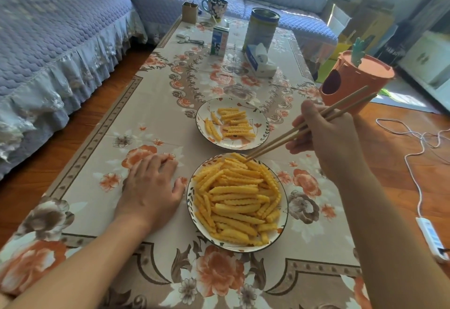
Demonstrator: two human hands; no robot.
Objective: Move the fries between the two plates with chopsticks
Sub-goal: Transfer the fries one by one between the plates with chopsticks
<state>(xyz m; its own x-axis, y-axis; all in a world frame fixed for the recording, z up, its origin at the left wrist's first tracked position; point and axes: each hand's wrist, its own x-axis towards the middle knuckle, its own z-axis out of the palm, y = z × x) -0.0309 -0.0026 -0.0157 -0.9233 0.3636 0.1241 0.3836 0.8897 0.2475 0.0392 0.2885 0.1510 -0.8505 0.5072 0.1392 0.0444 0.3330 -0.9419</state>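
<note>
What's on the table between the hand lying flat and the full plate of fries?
Nothing but flowered tablecloth. The head view shows the left hand resting flat beside the full plate, thumb near its rim.

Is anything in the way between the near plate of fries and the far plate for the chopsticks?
Nothing visible. The chopsticks in the right hand have their tips at the far edge of the fries on the near plate; only bare tablecloth lies between it and the far plate. The left hand rests flat on the table, off to the side.

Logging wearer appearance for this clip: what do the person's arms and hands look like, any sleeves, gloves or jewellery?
Both forearms are bare as far as the frame shows: no sleeves visible. The left hand and right hand wear no gloves, and no rings, watch or bracelet are visible.
</note>
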